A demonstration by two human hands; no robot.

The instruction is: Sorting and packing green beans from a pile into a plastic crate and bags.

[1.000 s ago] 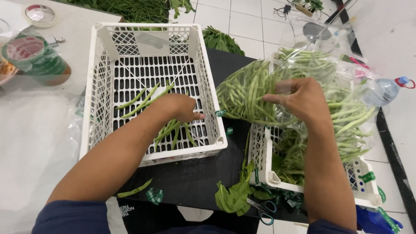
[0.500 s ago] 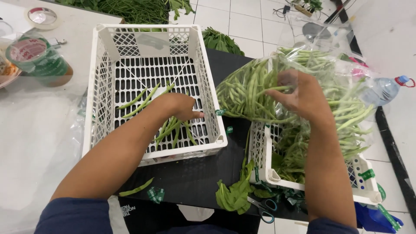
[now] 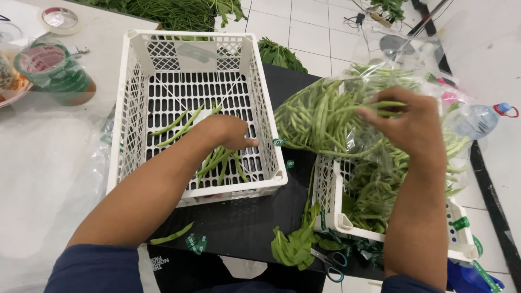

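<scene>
At frame centre the left hand [image 3: 230,133] rested curled over green beans [image 3: 220,157] inside the white crate [image 3: 128,108], while the right hand [image 3: 410,122] pinched beans in the clear bag [image 3: 320,116], which, overfull, could have spilled onto the black surface [image 3: 244,222].

Two bare hands sorting green beans between two white plastic crates on a black worktop [image 3: 244,222].

The left hand [image 3: 228,133] rests inside the near-empty left crate [image 3: 130,108], fingers on a few loose beans [image 3: 220,160]. The right hand [image 3: 407,122] pinches beans from a clear bag of green beans [image 3: 320,116] above the right crate [image 3: 328,187]. Scissors [image 3: 328,263] lie at the near edge; a water bottle [image 3: 480,118] stands far right.
</scene>
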